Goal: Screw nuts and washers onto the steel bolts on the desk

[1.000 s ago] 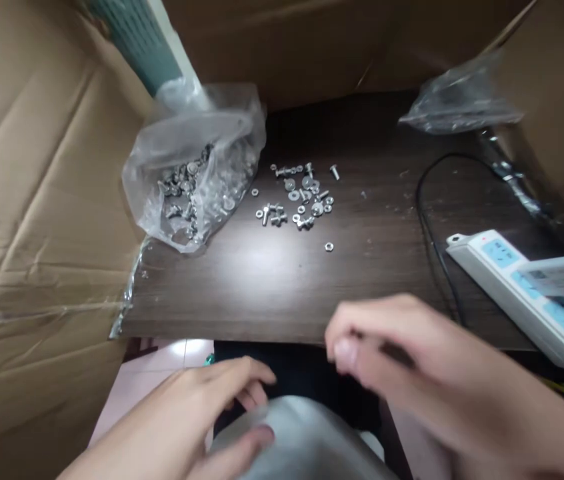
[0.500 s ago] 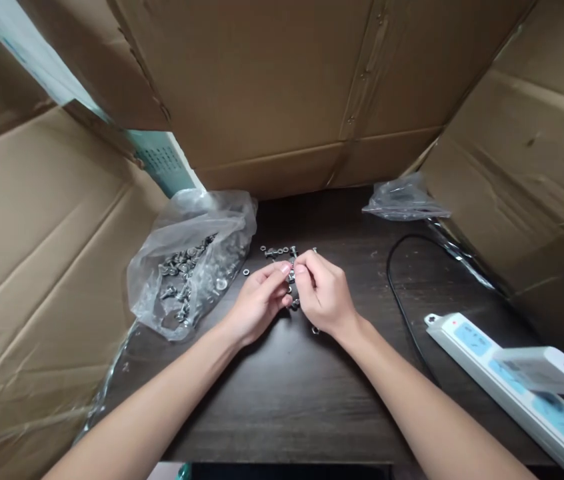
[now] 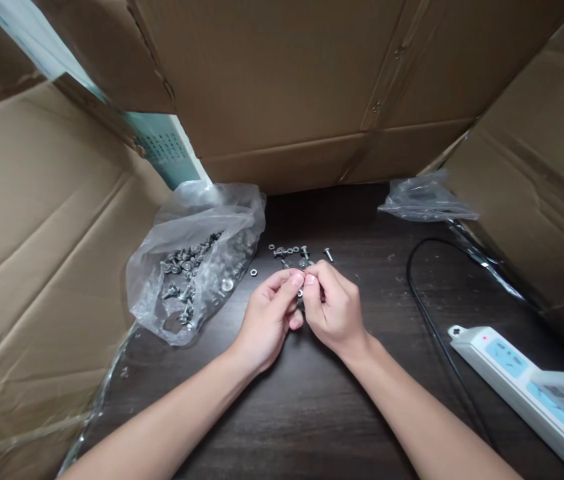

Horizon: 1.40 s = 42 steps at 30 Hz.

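Observation:
My left hand (image 3: pixel 273 313) and my right hand (image 3: pixel 333 303) meet at the fingertips over the dark table, each closed in a pinch. Whatever sits between the fingers is too small and too covered to make out. Just beyond them lie loose bolts and nuts: a bolt (image 3: pixel 329 255) to the right, another bolt (image 3: pixel 305 252) nearer the middle, and a nut (image 3: pixel 254 273) off to the left. More small metal pieces are partly hidden behind my fingers. A clear plastic bag (image 3: pixel 149 280) left of my hands lies open, with many bolts (image 3: pixel 189 260) inside.
Cardboard walls (image 3: pixel 282 80) enclose the back and both sides. A flat plastic bag (image 3: pixel 425 200) lies at the back right. On the right are a black cable (image 3: pixel 425 307) and a white power strip (image 3: pixel 512 380) with something plugged in.
The camera view has shifted slightly, so the scene sits a little differently. My hands stay together at the fingertips; the right one no longer covers the bolt at the right.

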Each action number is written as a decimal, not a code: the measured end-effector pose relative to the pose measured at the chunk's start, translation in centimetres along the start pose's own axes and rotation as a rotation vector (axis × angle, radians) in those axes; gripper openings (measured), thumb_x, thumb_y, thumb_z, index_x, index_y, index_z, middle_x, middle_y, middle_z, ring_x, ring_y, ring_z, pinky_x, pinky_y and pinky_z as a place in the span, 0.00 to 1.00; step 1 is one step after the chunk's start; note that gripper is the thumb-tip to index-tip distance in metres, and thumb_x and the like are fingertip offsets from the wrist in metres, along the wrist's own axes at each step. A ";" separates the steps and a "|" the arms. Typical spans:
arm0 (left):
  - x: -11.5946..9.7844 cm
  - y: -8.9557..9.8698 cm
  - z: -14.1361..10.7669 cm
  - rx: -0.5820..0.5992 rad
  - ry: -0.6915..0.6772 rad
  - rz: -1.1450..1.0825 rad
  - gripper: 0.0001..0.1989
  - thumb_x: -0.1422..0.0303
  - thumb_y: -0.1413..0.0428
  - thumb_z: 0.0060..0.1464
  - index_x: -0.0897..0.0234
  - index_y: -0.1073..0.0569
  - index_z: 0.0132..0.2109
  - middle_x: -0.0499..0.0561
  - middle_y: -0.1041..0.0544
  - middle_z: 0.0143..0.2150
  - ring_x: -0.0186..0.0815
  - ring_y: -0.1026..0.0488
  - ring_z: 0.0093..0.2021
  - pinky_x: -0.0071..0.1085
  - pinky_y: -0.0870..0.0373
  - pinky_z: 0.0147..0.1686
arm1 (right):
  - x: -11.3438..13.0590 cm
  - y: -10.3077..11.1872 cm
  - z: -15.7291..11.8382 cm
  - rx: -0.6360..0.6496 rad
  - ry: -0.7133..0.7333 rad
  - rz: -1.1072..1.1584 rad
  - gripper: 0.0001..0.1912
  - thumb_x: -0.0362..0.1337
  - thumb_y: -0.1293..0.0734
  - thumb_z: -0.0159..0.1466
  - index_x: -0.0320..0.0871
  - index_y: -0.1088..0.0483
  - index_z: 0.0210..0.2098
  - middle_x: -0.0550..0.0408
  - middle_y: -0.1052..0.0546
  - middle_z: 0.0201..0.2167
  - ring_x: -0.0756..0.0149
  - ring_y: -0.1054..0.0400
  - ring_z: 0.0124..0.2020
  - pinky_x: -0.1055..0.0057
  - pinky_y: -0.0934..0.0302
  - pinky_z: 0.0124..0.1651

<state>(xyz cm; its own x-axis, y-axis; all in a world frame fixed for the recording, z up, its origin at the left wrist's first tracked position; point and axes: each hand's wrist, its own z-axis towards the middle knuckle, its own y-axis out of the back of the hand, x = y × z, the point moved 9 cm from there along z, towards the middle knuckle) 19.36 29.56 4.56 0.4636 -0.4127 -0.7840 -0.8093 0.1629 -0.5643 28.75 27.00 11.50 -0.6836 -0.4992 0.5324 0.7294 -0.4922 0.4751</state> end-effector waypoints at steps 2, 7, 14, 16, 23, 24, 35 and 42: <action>-0.1 0.4 0.0 -0.019 -0.022 0.064 0.25 0.53 0.28 0.47 0.68 0.24 0.42 0.39 0.39 0.23 0.20 0.49 0.19 0.16 0.44 0.15 | 0.2 0.0 0.1 0.008 0.030 -0.033 0.11 0.29 0.42 0.71 0.45 0.38 0.32 0.58 0.30 0.25 0.69 0.38 0.24 0.71 0.45 0.30; -0.4 1.2 -0.1 -0.018 -0.082 0.243 0.23 0.51 0.33 0.54 0.66 0.23 0.46 0.38 0.41 0.21 0.21 0.45 0.15 0.18 0.43 0.13 | 0.6 0.0 0.1 0.028 0.095 -0.095 0.11 0.30 0.41 0.70 0.46 0.37 0.31 0.57 0.29 0.25 0.67 0.37 0.26 0.69 0.43 0.32; -0.9 1.0 -0.1 -0.003 -0.095 0.276 0.21 0.53 0.32 0.52 0.66 0.23 0.44 0.42 0.33 0.26 0.22 0.39 0.18 0.18 0.39 0.14 | 0.1 0.2 0.0 0.022 0.059 -0.025 0.12 0.30 0.40 0.69 0.46 0.37 0.29 0.58 0.29 0.24 0.68 0.37 0.25 0.69 0.44 0.31; -1.3 1.0 -0.1 -0.013 -0.097 0.262 0.21 0.54 0.31 0.50 0.66 0.23 0.42 0.43 0.32 0.27 0.23 0.39 0.20 0.18 0.38 0.15 | 0.1 0.0 0.0 0.043 0.070 -0.018 0.11 0.31 0.40 0.70 0.46 0.36 0.30 0.57 0.29 0.25 0.67 0.37 0.26 0.69 0.43 0.32; -1.7 0.8 -0.6 0.018 -0.006 0.278 0.20 0.57 0.29 0.47 0.67 0.20 0.41 0.45 0.31 0.25 0.23 0.38 0.22 0.16 0.43 0.14 | 0.9 0.7 0.0 0.001 0.139 -0.049 0.13 0.29 0.39 0.68 0.46 0.37 0.27 0.58 0.32 0.22 0.68 0.40 0.24 0.68 0.45 0.31; -1.8 0.6 -0.6 0.037 -0.010 0.289 0.19 0.57 0.30 0.49 0.67 0.20 0.41 0.46 0.29 0.27 0.25 0.36 0.23 0.16 0.42 0.15 | 0.9 0.9 -0.1 -0.010 0.141 -0.059 0.13 0.29 0.39 0.68 0.46 0.38 0.27 0.59 0.33 0.22 0.68 0.40 0.24 0.68 0.45 0.30; -4.0 -0.8 -1.6 0.141 -0.164 0.397 0.17 0.63 0.30 0.48 0.67 0.24 0.42 0.50 0.25 0.33 0.31 0.26 0.27 0.22 0.27 0.19 | -1.5 -1.0 -0.2 0.152 -0.340 0.533 0.14 0.42 0.40 0.74 0.46 0.34 0.33 0.61 0.32 0.23 0.71 0.38 0.20 0.73 0.41 0.22; -4.0 -0.6 -1.4 0.160 -0.166 0.402 0.15 0.63 0.32 0.52 0.67 0.26 0.41 0.47 0.27 0.27 0.28 0.29 0.23 0.20 0.31 0.19 | -0.6 -1.0 -0.1 0.175 -0.326 0.619 0.13 0.42 0.39 0.74 0.45 0.33 0.34 0.60 0.32 0.26 0.71 0.37 0.24 0.73 0.39 0.27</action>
<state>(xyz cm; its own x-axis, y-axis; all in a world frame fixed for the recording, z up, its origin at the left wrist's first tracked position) 17.51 29.88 8.40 0.1867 -0.1419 -0.9721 -0.8767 0.4225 -0.2301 28.45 27.74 10.62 -0.1215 -0.3981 0.9093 0.9926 -0.0527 0.1096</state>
